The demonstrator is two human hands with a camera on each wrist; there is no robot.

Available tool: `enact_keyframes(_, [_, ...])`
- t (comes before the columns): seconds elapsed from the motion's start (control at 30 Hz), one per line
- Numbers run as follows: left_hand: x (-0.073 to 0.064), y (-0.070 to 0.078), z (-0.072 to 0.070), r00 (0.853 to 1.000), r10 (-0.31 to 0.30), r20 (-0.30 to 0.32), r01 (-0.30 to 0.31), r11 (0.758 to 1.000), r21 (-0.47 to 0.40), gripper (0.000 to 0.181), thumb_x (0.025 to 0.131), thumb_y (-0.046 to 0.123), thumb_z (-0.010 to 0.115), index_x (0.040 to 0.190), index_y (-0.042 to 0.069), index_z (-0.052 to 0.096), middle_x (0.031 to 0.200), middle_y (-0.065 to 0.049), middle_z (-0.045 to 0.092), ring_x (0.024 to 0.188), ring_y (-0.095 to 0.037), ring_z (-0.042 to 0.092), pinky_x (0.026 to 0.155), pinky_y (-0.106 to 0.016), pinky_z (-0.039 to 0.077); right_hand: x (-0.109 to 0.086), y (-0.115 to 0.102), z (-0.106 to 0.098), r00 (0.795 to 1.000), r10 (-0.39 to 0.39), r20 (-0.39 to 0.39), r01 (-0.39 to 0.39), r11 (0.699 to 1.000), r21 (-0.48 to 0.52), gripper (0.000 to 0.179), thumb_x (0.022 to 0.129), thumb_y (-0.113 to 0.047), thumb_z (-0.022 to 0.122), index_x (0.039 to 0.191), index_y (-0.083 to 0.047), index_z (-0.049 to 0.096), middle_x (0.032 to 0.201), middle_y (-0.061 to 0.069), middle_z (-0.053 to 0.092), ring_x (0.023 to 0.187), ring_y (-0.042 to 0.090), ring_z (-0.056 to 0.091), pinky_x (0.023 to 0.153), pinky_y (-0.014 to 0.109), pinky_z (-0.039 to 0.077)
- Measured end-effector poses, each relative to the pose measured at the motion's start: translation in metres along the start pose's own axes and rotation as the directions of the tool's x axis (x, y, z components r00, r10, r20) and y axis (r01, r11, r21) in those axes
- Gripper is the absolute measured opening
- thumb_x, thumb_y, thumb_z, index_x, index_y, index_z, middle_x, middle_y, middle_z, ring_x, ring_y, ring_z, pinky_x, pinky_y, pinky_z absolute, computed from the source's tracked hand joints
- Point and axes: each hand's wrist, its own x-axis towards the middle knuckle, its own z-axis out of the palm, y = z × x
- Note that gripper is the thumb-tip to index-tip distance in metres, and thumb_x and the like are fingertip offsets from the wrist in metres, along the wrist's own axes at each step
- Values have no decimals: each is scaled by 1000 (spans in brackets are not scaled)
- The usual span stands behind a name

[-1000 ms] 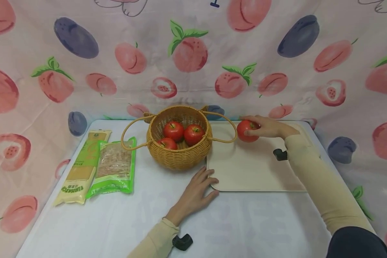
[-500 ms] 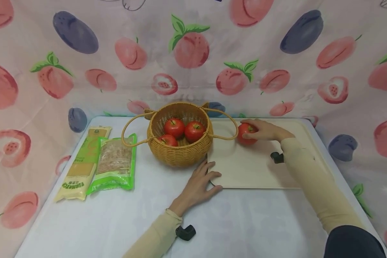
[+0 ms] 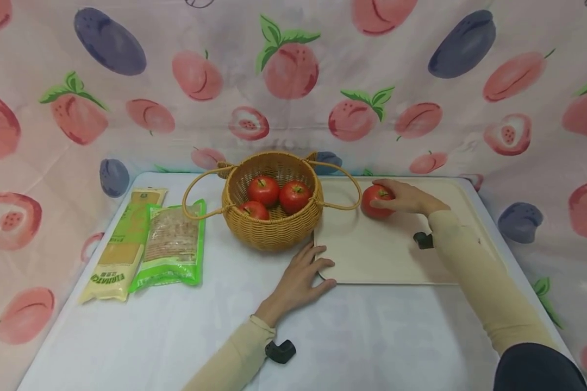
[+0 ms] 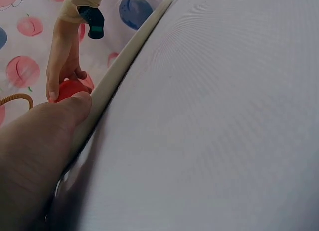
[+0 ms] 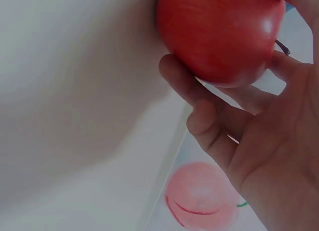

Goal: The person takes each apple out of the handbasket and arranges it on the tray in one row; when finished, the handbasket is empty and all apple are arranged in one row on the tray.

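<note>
In the head view my right hand point(image 3: 403, 197) holds a red apple point(image 3: 375, 203) at the back left part of a cream board point(image 3: 372, 252). The right wrist view has the thumb and fingers curled around this apple point(image 5: 219, 37), which is against or very close to the board's surface. My left hand point(image 3: 297, 282) rests with spread fingers at the board's front left corner. Just behind it stands a wicker basket point(image 3: 269, 236) with several apples' worth of room, holding three red apples point(image 3: 263, 190). In the left wrist view the left thumb point(image 4: 75, 107) lies along the board's edge.
Two food packs lie at the left of the white table point(image 3: 362, 336): a long yellow-green pack point(image 3: 122, 244) and a green-edged clear pack point(image 3: 173, 244). The basket's right handle point(image 3: 344, 207) reaches over the board near the held apple. A fruit-print cloth point(image 3: 293, 125) hangs behind.
The head view has tilted down slightly. My right hand has lowered the apple a little toward the board. My left hand has shifted slightly, staying at the board's corner.
</note>
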Motion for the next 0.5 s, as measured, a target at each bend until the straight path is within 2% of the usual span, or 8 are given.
enact_keyframes(0.2, [-1, 0, 1, 1000, 7, -4, -7, 1000, 19, 40, 89, 52, 57, 119, 26, 59, 144, -3, 42, 143, -31, 24, 115, -49, 27, 0, 1, 3, 999, 34, 12, -35, 997, 73, 91, 83, -67, 53, 152, -24, 11, 150, 21, 28, 136, 42, 27, 106, 69, 24])
enact_keyframes(0.4, [-3, 1, -1, 1000, -2, -18, 2, 1000, 3, 40, 89, 51, 58, 119, 25, 59, 144, -3, 42, 143, -31, 25, 115, -50, 27, -1, -1, 2, 1000, 16, -19, -15, 999, 52, 92, 83, -69, 51, 151, -19, 15, 147, 19, 33, 134, 39, 30, 107, 66, 26])
enact_keyframes(0.5, [0, 1, 0, 1000, 16, -16, -16, 1000, 5, 40, 89, 51, 57, 119, 25, 59, 144, -4, 42, 143, -32, 25, 115, -49, 26, -4, 2, -3, 998, 10, -68, -9, 1000, 25, 87, 85, -67, 49, 150, -16, 20, 140, 19, 40, 128, 38, 37, 104, 64, 31])
